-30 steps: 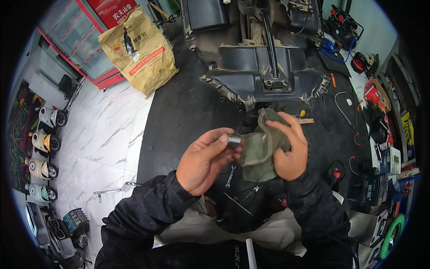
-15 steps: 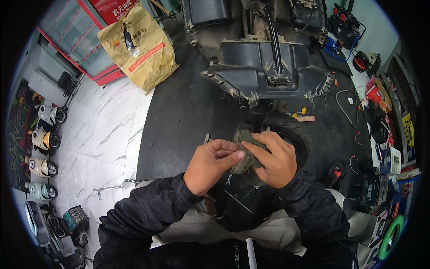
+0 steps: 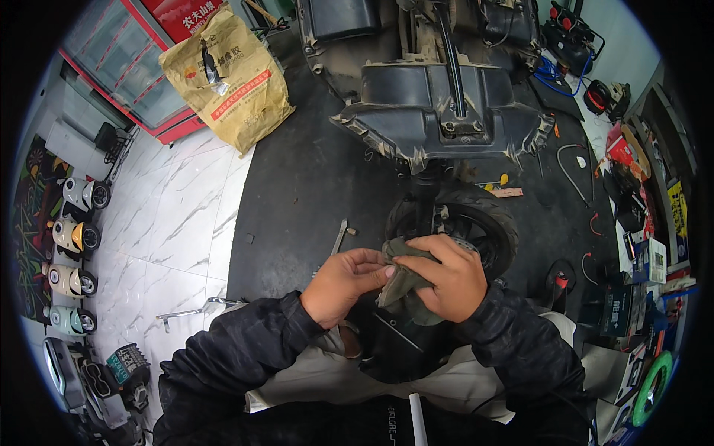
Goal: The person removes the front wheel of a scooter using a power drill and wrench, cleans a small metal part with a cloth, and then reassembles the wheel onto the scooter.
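Observation:
An olive-green rag (image 3: 402, 285) is bunched in my right hand (image 3: 455, 281), whose fingers are closed over it. My left hand (image 3: 336, 287) meets the rag's left edge, thumb and fingers pressed together; whatever they pinch is hidden by the cloth and fingertips. Just beyond my hands is a black scooter wheel (image 3: 508, 223) with its tyre, partly covered by my right hand. Above it hangs the dusty black plastic underbody (image 3: 416, 93) of the vehicle. A metal wrench (image 3: 341, 236) lies on the dark mat to the left of the wheel. A thin metal rod (image 3: 401, 336) lies below my hands, near my legs.
The dark mat (image 3: 282, 201) meets pale marbled tiles (image 3: 171, 223) on the left. A yellow-brown sack (image 3: 242, 97) stands by a red-framed glass cabinet (image 3: 126, 67). On the right are a cluttered shelf, a battery-like box (image 3: 616, 311) and a green ring (image 3: 653, 389).
My hands have moved slightly down and left, and the rag has been refolded, with more of it hanging below my right fingers. More of the wheel and wrench shows.

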The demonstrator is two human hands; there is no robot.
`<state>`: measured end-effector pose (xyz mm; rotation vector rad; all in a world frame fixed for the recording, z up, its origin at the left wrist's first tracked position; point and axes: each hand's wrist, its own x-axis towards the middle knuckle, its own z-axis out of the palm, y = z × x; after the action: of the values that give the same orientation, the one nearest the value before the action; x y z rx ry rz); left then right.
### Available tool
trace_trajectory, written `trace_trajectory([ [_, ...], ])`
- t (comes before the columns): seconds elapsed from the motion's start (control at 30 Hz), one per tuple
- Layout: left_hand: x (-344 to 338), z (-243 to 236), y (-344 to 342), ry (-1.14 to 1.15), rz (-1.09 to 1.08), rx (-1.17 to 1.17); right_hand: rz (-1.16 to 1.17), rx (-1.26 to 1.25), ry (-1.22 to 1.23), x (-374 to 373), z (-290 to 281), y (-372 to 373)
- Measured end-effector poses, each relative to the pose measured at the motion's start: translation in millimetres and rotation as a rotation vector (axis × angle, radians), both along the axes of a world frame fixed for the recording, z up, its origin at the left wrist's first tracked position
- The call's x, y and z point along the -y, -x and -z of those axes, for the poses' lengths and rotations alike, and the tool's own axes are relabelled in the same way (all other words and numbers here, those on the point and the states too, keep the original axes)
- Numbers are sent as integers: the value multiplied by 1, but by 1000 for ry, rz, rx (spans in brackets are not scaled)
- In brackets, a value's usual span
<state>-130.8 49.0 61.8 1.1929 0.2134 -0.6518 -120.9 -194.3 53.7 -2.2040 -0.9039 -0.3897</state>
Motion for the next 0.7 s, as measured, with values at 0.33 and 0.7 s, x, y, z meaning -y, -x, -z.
trace_trajectory([
  [0.33,-4,-10,-9,105,5,20,274,-49,-352,11,-4,-13],
  [0.7,4,-8,0,-341,106,242,61,-21,-60,-10,-3,4],
])
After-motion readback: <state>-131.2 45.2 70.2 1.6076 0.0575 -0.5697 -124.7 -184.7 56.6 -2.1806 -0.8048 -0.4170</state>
